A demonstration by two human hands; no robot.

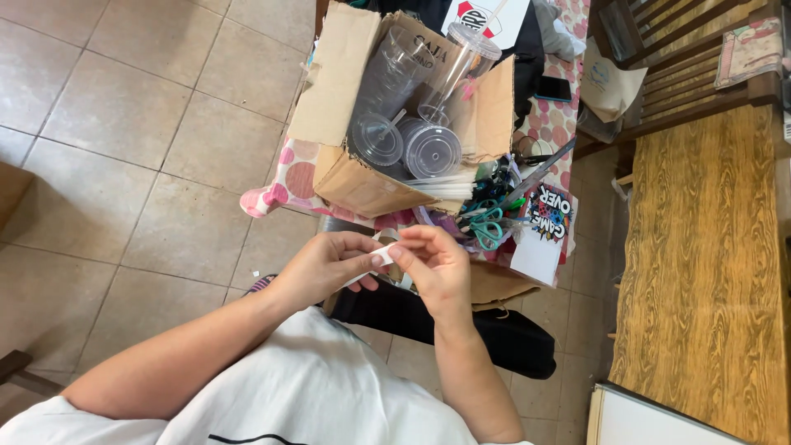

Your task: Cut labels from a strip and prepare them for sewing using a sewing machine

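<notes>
While our left hand and right hand pinch a small white strip — peeling it, we judge — steady fingertips come next.

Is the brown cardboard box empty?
No, the open brown cardboard box is filled with clear plastic cups and round clear lids.

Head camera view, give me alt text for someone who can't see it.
Seen from above, a person's left hand and right hand pinch a small white strip between their fingertips. Beyond them, an open cardboard box of clear plastic cups and lids sits on a dotted tablecloth, with teal-handled scissors beside it, over a tiled floor.
</notes>
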